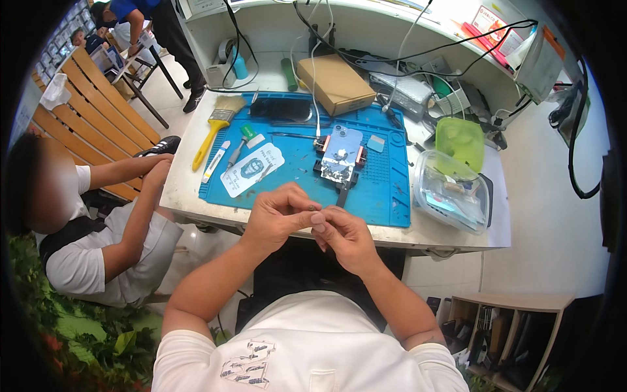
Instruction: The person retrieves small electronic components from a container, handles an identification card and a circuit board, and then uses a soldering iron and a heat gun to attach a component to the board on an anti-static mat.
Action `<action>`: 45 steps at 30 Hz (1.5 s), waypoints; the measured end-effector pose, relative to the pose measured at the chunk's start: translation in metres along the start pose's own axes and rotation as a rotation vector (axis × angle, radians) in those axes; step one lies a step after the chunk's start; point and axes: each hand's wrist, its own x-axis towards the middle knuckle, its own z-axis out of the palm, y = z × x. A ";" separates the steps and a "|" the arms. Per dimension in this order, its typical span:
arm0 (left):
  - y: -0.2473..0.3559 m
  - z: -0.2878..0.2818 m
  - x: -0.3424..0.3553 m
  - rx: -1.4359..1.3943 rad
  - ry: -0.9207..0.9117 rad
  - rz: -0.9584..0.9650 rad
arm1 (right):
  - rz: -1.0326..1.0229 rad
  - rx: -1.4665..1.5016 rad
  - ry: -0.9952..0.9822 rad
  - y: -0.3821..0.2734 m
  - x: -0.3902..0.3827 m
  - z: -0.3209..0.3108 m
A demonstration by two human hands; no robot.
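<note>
Head view: my left hand and right hand meet just below the near edge of the white worktop, fingertips pinched together on something too small to make out, held close so I can work it between both; straight ahead, well apart from my hands, the pale blue phone lies back-up in a small clamp on the blue silicone repair mat, fixed there to stay steady; a yellow-handled brush rests at the mat's left; a clear plastic box with green lid sits right.
</note>
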 end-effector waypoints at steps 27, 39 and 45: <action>0.045 -0.082 0.045 1.392 0.166 -0.189 | 0.037 -0.062 0.130 -0.009 -0.024 -0.005; 0.066 -0.039 0.030 0.978 -0.011 -0.172 | 0.047 0.062 0.125 -0.015 -0.026 -0.004; 0.014 0.031 -0.012 0.556 -0.364 -0.149 | -0.109 0.333 0.213 -0.014 -0.015 0.000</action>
